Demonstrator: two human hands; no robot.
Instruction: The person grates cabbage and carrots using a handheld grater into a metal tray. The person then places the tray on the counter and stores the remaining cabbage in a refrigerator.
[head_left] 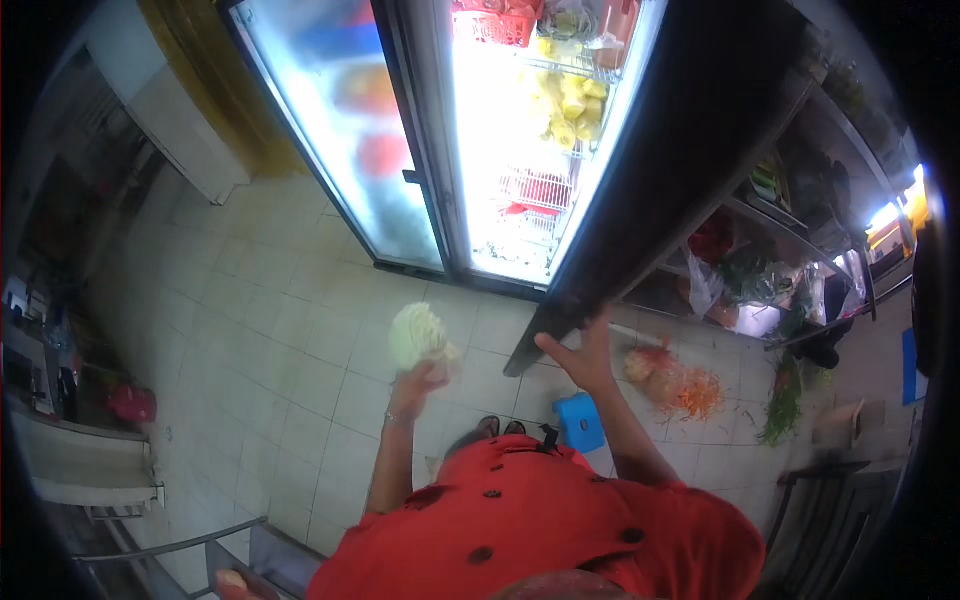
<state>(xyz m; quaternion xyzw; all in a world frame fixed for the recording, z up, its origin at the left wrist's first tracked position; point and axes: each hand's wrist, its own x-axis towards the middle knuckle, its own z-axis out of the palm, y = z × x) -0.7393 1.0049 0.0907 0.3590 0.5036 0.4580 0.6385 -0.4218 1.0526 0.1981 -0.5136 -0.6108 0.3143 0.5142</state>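
In my left hand is a pale green cabbage, held out over the floor in front of the fridge. Its surface looks a little blurred, and my fingers wrap its near side. My right hand lies against the dark door of the display fridge, near its lower edge. The thumb stands apart from the stretched fingers, whose tips are partly hidden. Behind the door, the fridge's lit inside shows wire shelves with yellow wrapped items and a red basket.
A second glass door is closed on the left. By my feet is a blue stool. Orange shreds and a bag lie on the floor to the right, with green stalks further over. Shelves of produce line the right side.
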